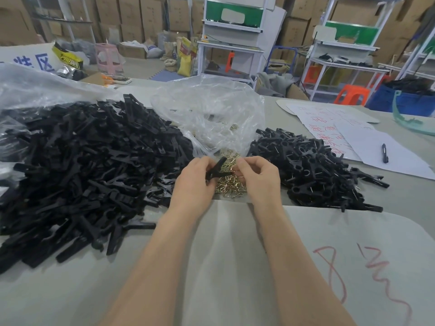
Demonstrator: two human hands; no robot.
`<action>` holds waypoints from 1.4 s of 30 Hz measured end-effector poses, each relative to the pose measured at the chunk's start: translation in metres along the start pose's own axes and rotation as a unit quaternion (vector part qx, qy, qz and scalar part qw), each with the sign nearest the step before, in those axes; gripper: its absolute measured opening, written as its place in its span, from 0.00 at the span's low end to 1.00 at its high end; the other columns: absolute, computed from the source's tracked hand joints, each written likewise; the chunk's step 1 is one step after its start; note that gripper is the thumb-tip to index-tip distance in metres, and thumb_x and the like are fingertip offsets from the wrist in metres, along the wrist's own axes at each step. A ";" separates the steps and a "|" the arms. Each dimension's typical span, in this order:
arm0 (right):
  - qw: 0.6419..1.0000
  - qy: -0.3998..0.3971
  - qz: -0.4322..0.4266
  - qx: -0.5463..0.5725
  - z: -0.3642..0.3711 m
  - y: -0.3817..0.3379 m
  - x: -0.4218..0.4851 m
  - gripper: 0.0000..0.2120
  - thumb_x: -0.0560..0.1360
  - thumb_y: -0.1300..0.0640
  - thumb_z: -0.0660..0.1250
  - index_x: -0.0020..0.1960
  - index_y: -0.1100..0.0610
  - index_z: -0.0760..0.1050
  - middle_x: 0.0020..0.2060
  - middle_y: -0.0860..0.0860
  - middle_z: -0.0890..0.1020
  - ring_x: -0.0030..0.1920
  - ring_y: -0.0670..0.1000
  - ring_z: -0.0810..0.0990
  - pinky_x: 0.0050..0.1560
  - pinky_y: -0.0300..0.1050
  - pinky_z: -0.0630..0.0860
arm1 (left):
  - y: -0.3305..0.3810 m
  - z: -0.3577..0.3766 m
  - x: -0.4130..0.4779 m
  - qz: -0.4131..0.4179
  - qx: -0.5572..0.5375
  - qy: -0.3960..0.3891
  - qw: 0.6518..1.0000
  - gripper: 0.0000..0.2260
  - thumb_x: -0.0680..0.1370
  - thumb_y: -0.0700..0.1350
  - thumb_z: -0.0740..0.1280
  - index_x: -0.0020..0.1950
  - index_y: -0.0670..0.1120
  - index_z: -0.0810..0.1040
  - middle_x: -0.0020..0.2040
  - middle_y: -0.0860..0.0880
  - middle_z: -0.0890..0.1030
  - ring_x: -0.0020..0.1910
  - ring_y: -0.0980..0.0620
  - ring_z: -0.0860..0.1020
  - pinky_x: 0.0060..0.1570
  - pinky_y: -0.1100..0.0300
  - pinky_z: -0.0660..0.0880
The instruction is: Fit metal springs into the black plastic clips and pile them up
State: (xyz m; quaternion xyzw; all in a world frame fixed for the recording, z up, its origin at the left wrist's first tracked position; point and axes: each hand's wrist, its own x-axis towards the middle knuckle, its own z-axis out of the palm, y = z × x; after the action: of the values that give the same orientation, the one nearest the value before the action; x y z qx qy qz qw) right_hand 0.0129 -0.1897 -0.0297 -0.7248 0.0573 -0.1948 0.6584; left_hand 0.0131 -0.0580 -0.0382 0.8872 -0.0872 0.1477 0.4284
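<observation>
Assembly at mid-run, head view. The left hand point(195, 178) grips one black plastic clip point(217, 169) by its closed end, fingers curled round it, just above the loose heap of brass-coloured metal springs point(229, 185) that spills from the mouth of the crumpled clear plastic bag point(211, 118). The right hand point(257, 175) has its fingertips point(239, 164) drawn together at the clip's open end; whether they pinch a spring cannot be told against the heap behind. The clip's long axis runs from lower left to upper right, its two arms spread in a narrow Y that opens toward the right hand. Progress is judged from the two stocks on the grey table point(235, 267): the smaller pile of black clips with metal wire showing point(313, 168), right of the hands, appears to be finished work, while the much larger heap of bare black plastic clips point(82, 161) on the left awaits springs. Most of the task therefore seems to remain.
</observation>
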 end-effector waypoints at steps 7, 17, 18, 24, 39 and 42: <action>0.995 0.016 -0.011 -0.101 0.002 -0.001 -0.002 0.09 0.73 0.55 0.71 0.34 0.49 0.79 0.29 0.43 0.80 0.34 0.42 0.76 0.45 0.39 0.73 | 0.003 0.000 -0.002 0.058 0.035 -0.001 0.998 0.12 0.74 0.38 0.69 0.56 0.46 0.77 0.53 0.52 0.77 0.49 0.50 0.76 0.53 0.51 0.74; 0.987 0.032 -0.019 -0.159 0.005 -0.004 -0.004 0.06 0.73 0.55 0.70 0.37 0.52 0.80 0.30 0.43 0.79 0.36 0.43 0.77 0.45 0.38 0.71 | 0.002 -0.001 -0.003 0.070 0.054 0.004 0.996 0.12 0.73 0.39 0.71 0.55 0.47 0.78 0.49 0.52 0.77 0.47 0.49 0.77 0.50 0.52 0.73; 0.986 0.033 -0.020 -0.163 0.005 -0.004 -0.004 0.06 0.73 0.55 0.70 0.37 0.52 0.79 0.30 0.43 0.79 0.36 0.43 0.76 0.45 0.38 0.71 | 0.003 -0.001 -0.002 0.071 0.057 0.001 0.996 0.11 0.73 0.40 0.71 0.54 0.48 0.79 0.47 0.53 0.76 0.47 0.49 0.77 0.50 0.52 0.73; 0.986 0.052 -0.028 -0.156 0.002 -0.003 -0.002 0.06 0.73 0.57 0.70 0.37 0.53 0.80 0.30 0.42 0.79 0.33 0.39 0.76 0.36 0.24 0.67 | 0.004 0.000 -0.001 0.079 0.040 -0.023 0.996 0.07 0.73 0.43 0.72 0.50 0.49 0.80 0.44 0.55 0.75 0.45 0.50 0.77 0.50 0.50 0.75; 0.979 0.034 -0.029 -0.197 -0.001 -0.004 -0.002 0.07 0.73 0.56 0.69 0.36 0.53 0.78 0.28 0.42 0.77 0.32 0.39 0.74 0.36 0.25 0.67 | 0.002 0.000 0.000 0.081 0.043 -0.018 0.996 0.06 0.73 0.43 0.72 0.49 0.50 0.81 0.38 0.59 0.71 0.42 0.52 0.75 0.48 0.53 0.74; 0.978 0.037 -0.026 -0.203 -0.002 -0.005 -0.003 0.08 0.73 0.56 0.69 0.36 0.53 0.78 0.28 0.42 0.77 0.32 0.40 0.74 0.37 0.33 0.66 | 0.002 0.001 0.000 0.085 0.052 -0.009 0.995 0.07 0.73 0.43 0.72 0.50 0.49 0.80 0.38 0.60 0.69 0.40 0.54 0.72 0.46 0.57 0.73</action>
State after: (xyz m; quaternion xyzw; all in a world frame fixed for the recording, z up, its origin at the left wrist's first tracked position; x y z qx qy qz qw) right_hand 0.0086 -0.1896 -0.0253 -0.8371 0.1011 -0.2228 0.4893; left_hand 0.0128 -0.0597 -0.0373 0.8990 -0.1582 0.1802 0.3665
